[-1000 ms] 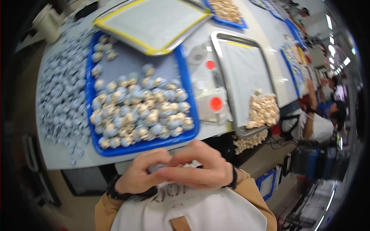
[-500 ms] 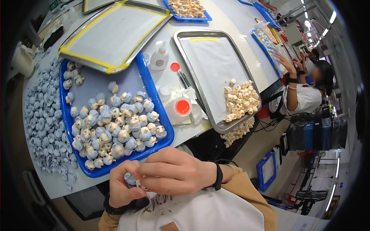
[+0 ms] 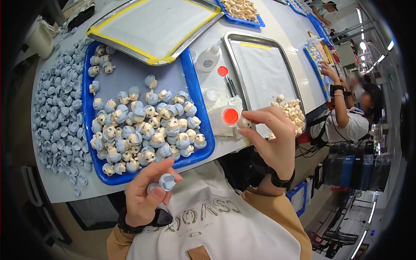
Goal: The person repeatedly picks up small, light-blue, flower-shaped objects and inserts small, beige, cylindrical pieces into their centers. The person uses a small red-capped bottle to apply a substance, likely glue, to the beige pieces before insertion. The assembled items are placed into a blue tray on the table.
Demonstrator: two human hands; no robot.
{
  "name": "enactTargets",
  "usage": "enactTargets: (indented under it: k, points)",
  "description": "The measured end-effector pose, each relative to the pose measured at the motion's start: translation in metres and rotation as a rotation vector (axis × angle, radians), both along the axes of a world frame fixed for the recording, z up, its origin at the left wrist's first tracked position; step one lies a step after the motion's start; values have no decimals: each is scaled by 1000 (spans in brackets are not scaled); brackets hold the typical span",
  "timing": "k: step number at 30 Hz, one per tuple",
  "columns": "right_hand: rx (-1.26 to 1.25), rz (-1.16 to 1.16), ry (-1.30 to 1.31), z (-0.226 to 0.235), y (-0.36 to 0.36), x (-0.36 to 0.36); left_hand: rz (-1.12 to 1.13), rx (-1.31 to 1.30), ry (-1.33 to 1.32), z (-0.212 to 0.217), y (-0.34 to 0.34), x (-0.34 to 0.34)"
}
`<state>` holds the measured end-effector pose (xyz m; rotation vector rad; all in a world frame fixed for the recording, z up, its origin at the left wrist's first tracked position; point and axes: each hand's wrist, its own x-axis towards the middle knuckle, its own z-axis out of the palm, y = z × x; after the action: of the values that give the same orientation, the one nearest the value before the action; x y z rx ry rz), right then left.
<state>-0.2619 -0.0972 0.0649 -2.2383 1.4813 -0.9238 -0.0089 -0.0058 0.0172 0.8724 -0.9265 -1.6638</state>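
My left hand is close to my chest and pinches a small grey-blue hair piece between thumb and fingers. Out over the table edge, my right hand holds a small cream toy head at its fingertips, beside a clear jar with a red lid. A blue tray in front of me carries several assembled toy heads with grey-blue hair. Just beyond the right hand, a metal tray holds a pile of bare cream heads.
Loose grey-blue hair pieces cover the table at the left. A yellow-edged metal tray lies at the back, a white squeeze bottle beside it. Another blue tray of cream parts sits farther back. A person works at the right.
My hands were together at my chest around one piece. They have separated: the right hand has reached out toward the jar and metal tray with a cream head, the left stays low.
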Motion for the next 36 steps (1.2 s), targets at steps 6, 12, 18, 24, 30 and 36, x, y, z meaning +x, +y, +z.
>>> enactTargets:
  k: [6,12,18,24,30,36]
  points:
    - [31,-5,71,-7,-12,9,-27,3,-37,1,0,7]
    - [21,-13,56,-11,-11,8,24,-40,-34,-4,-1,4]
    - [-23,-63,-26,-20,0,6,94,33,-22,2,-1,1]
    - [-63,-47,-230,-25,20,19,73,-72,-71,-5,-5,-1]
    - [-7,572,-476,-17,32,53,14,-74,-95,-2,-5,-1]
    - [-48,666,-289,-16,28,59,-130,8,-95,6,-6,4]
